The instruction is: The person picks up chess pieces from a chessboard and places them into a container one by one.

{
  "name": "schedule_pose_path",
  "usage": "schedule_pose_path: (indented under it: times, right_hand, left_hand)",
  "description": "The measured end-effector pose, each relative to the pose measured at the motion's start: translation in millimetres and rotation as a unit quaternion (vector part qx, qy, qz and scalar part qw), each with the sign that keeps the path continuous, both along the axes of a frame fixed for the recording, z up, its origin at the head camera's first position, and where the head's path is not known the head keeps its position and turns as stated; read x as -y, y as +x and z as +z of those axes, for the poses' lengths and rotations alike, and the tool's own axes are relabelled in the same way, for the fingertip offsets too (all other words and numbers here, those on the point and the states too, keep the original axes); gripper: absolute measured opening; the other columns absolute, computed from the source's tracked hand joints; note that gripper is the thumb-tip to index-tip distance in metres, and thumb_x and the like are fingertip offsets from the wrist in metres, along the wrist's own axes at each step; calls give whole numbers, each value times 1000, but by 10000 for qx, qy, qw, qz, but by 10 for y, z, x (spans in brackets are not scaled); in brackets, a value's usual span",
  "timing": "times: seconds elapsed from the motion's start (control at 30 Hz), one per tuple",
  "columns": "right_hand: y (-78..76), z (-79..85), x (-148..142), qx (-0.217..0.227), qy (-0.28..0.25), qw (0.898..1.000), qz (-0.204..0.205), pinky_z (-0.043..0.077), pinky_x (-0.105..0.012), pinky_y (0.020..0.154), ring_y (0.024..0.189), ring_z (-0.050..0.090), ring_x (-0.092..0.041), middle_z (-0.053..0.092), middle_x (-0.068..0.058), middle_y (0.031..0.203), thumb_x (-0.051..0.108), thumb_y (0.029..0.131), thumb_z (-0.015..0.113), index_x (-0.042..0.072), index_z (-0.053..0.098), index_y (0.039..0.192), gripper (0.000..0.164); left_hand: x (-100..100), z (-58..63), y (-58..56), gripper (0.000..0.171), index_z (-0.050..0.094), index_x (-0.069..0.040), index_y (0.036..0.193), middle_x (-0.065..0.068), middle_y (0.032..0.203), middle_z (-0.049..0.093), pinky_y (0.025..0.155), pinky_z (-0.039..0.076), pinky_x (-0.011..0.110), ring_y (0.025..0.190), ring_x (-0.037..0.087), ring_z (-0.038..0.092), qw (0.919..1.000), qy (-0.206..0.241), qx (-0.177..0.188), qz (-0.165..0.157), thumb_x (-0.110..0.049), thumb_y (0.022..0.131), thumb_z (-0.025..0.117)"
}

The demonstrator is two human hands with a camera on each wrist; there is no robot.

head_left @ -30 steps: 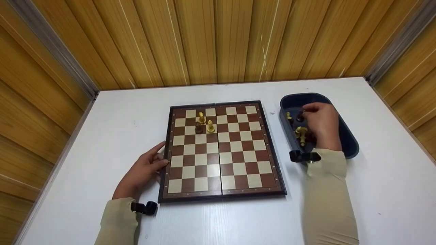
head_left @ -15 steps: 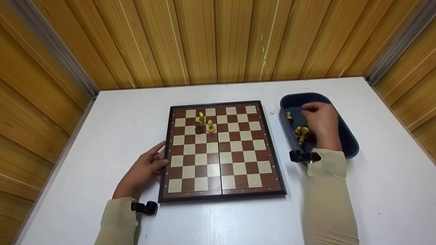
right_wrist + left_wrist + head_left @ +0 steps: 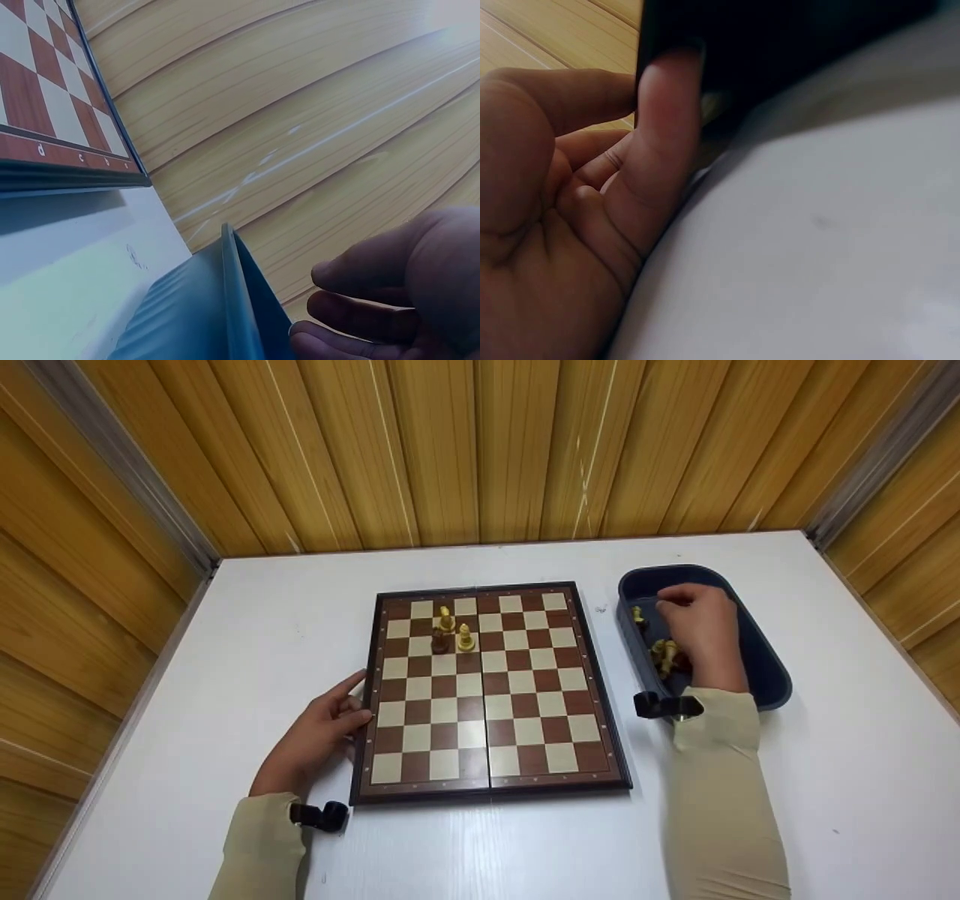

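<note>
The chessboard [image 3: 517, 727] lies flat on the table. My left hand [image 3: 315, 735] holds its left edge, with thumb and index finger at the rim; in the left wrist view the thumb [image 3: 667, 127] overlaps the dark board edge. Two gold chess pieces [image 3: 466, 639] and a dark chess piece [image 3: 439, 642] stand on the board's far left part. Over the dark blue bin [image 3: 772, 682] hovers my right hand [image 3: 705, 634], its fingers bent together. Whether a piece is between them is hidden. Several gold and dark chess pieces [image 3: 664, 656] lie in the bin beside it.
The white table [image 3: 187, 682] meets wood-patterned panels [image 3: 510, 450] at the back and both sides. Black cameras sit on both wrists. In the right wrist view the bin's wall [image 3: 232, 292] rises beside the fingers.
A dark chess piece seen by the right fingertips a second ago is out of sight. The right hand has shifted slightly left, and pieces in the bin have moved a little. My left hand stays put.
</note>
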State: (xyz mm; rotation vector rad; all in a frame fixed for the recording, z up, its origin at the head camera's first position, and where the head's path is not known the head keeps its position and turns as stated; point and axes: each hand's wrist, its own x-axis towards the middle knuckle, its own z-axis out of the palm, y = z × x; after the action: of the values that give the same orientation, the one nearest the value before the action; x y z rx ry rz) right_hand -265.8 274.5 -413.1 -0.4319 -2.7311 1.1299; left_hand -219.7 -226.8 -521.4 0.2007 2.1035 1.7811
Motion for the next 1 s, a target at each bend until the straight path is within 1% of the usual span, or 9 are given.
schedule_pose_path:
  times: [0.1, 0.17, 0.37, 0.57, 0.83, 1.0]
  right_hand:
    - [7, 10, 31, -71, 46, 9999, 94, 47, -40, 87, 106, 56, -29, 62, -18, 124, 22, 96, 55, 6, 66, 123, 32]
    - [8, 16, 58, -93, 35, 9999, 137, 47, -41, 87, 106, 56, -29, 62, -18, 124, 22, 96, 56, 6, 66, 123, 32]
    - [8, 41, 155, -113, 17, 9996, 261, 49, -43, 89, 108, 57, -30, 62, -18, 125, 21, 96, 56, 6, 64, 125, 33]
    - [2, 48, 242, -188, 100, 9992, 335, 51, -42, 84, 102, 60, -30, 63, -18, 123, 18, 96, 56, 5, 65, 123, 31]
    - [-21, 39, 323, -206, 118, 9990, 375, 50, -42, 87, 104, 58, -29, 63, -17, 123, 17, 97, 56, 5, 65, 123, 31]
    - [-41, 29, 367, -381, 372, 9974, 491, 50, -43, 85, 102, 59, -30, 65, -18, 119, 17, 94, 57, 4, 67, 120, 31]
  left_hand:
    - [-10, 4, 3, 66, 29, -29, 152, 10, 98, 59, 61, 60, 40, 77, 19, 64, 9998, 134, 140, 87, -15, 96, 60]
    - [-13, 5, 3, 65, 30, -30, 152, 10, 98, 58, 61, 60, 40, 76, 20, 64, 9997, 150, 165, 134, -14, 96, 60]
    - [-10, 15, -3, 66, 27, -25, 154, 9, 96, 58, 60, 59, 38, 74, 18, 63, 9999, 96, 57, 56, -13, 96, 59]
    - [-18, 29, 2, 67, 27, -24, 154, 9, 94, 58, 60, 59, 39, 74, 18, 63, 9999, 140, 80, 55, -12, 96, 59]
    - [-10, 30, 0, 67, 28, -26, 153, 9, 95, 58, 60, 59, 39, 75, 19, 63, 9998, 119, 139, 70, -12, 96, 59]
    - [1, 26, -7, 68, 25, -22, 154, 7, 94, 57, 57, 59, 37, 74, 16, 62, 9999, 114, 71, -43, -11, 96, 59]
